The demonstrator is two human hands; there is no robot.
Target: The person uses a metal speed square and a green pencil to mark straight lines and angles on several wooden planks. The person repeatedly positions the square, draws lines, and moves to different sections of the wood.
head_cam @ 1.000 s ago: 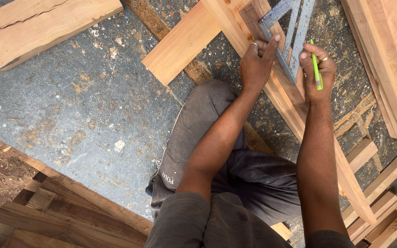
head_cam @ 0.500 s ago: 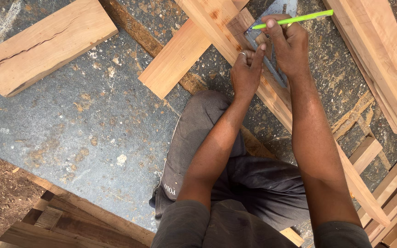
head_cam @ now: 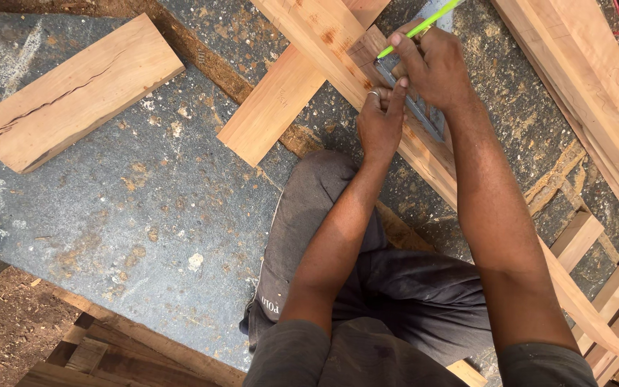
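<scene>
Near the top centre of the frame, your right hand [head_cam: 435,68] grips a slim lime-green pencil [head_cam: 418,29], its tip on the long pale wooden plank [head_cam: 424,154] running diagonally toward the lower right. Your left hand [head_cam: 381,118], fingers curled, presses the grey metal square [head_cam: 424,115] flat onto that smooth plank. A cracked rough-grained board [head_cam: 73,93] lies at upper left on the mottled grey concrete floor [head_cam: 145,208].

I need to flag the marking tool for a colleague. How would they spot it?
Find the long wooden plank running diagonally across the grey floor. Near its upper end, the right hand holds a thin pencil. It is bright green, unlike everything around it.
</scene>
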